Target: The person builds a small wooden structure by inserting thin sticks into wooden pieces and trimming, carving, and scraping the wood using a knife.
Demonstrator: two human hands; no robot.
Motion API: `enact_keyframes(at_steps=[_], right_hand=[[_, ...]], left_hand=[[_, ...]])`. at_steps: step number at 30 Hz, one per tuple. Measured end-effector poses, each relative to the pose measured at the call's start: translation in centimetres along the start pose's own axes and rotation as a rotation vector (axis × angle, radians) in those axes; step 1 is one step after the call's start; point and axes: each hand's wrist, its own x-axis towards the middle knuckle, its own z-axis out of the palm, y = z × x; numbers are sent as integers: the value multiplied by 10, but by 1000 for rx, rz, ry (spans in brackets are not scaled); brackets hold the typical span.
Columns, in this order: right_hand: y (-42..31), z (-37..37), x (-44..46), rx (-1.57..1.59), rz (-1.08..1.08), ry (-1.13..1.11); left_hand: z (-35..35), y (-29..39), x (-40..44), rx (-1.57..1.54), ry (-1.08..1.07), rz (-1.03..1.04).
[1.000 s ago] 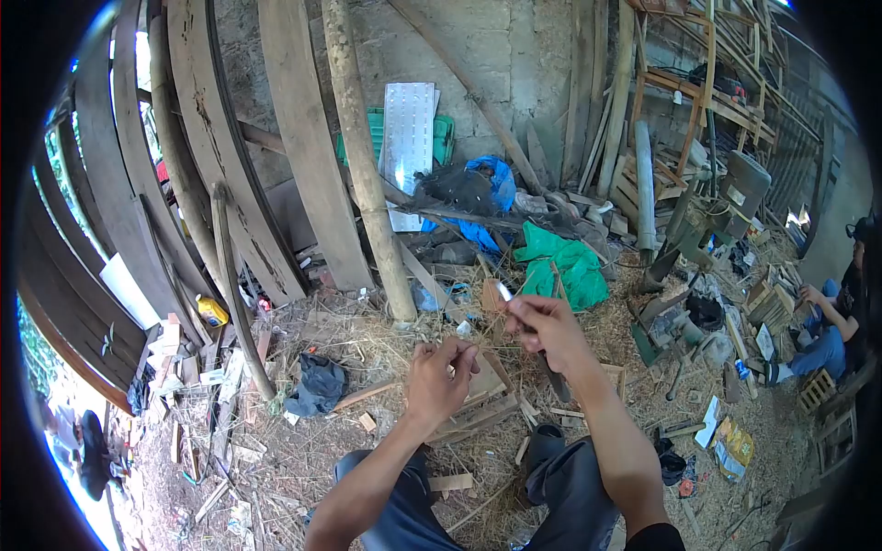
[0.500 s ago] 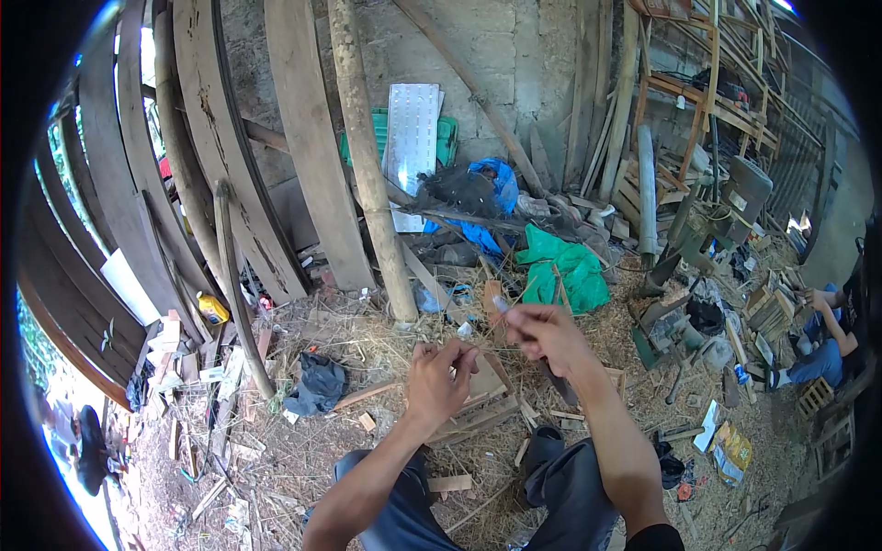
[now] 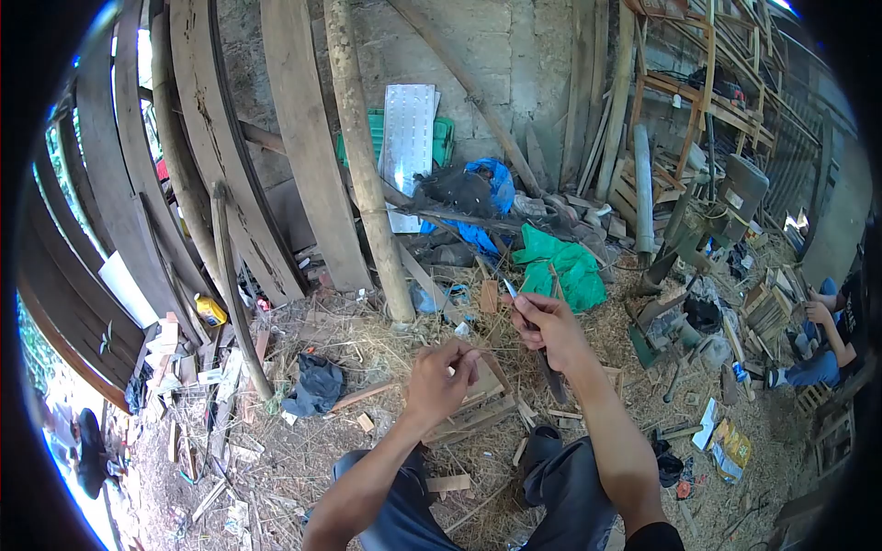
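Observation:
My right hand (image 3: pixel 551 335) is closed around a knife (image 3: pixel 511 290). The knife's pale, pointed blade shows beyond my thumb and index finger, tilted up and left, and a dark length sticks out below the palm. To its left, my left hand (image 3: pixel 439 381) is closed, with thumb and fingertips pinched together. Something very thin may run out from that pinch, but it is too small to name. A gap separates the two hands. Under them, between my knees, lies a wooden block or box (image 3: pixel 473 421), partly covered by my left hand.
Wood scraps and straw cover the ground. A black plastic bag (image 3: pixel 317 384) lies to the left, a green plastic sheet (image 3: pixel 565 271) ahead. An upright pole (image 3: pixel 367 174) and leaning planks (image 3: pixel 312 147) stand before the block wall. Another person (image 3: pixel 827 335) sits at far right.
The right hand has turned and shifted slightly down, so the knife blade now shows clearly above the fingers. My left hand stays pinched in nearly the same place. The view has moved slightly.

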Motion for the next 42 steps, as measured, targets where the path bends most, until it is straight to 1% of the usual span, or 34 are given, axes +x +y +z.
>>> enact_keyframes(at_steps=[1,2,6,8,9,11,13,15,17,19,21,23,27,29,33,35,36,38,39,41,42], right_hand=[[-3,-1,0,11,-24,24],[-2,-7,1,-43,12,-98],[-1,-1,-1,-121,23,-46],[-5,-11,4,19,-93,-12],[-5,-10,3,14,-93,-13],[0,-3,2,-98,-12,-100],[2,-4,1,-144,36,-137],[-6,-12,4,60,-63,15],[-7,-9,0,60,-62,2],[2,5,-3,-160,89,-195],[2,9,-5,-128,53,-203],[-8,8,-6,-161,54,-108],[1,-3,4,-203,27,-108],[-2,-8,5,-122,-110,54],[-15,-23,3,-50,-142,94],[-10,-16,-1,-59,-72,27],[-11,-16,-3,-56,-69,30],[-14,-14,-3,-6,-4,-12],[-14,-17,-2,-7,-2,-15],[-12,-31,4,52,-79,37],[-11,-38,9,120,-92,117]], left_hand=[[-3,6,1,-124,-40,-82],[-5,10,1,-248,-80,-165],[-6,-2,-2,-313,-121,-223],[-6,-2,-1,-335,-133,-256],[-5,-2,-1,-338,-130,-255],[-6,-3,0,-136,-72,-38],[-10,1,1,-151,-99,-69],[-9,2,0,-173,-125,-97],[-7,-1,-1,-227,-128,-126],[-6,-1,2,-205,-131,-103],[-5,-1,1,-183,-148,-90],[-5,1,2,-233,-129,-122],[-1,-5,1,-173,-98,-78],[-6,-3,2,-129,-65,-14],[-10,-4,1,-89,-47,-33],[-9,-8,-1,-53,-66,-39],[-8,-7,-2,-54,-70,-41],[-7,-7,-2,36,-11,33],[-6,-8,-3,37,-9,31],[-4,-13,-3,19,1,52],[-5,-15,-4,21,0,53]])
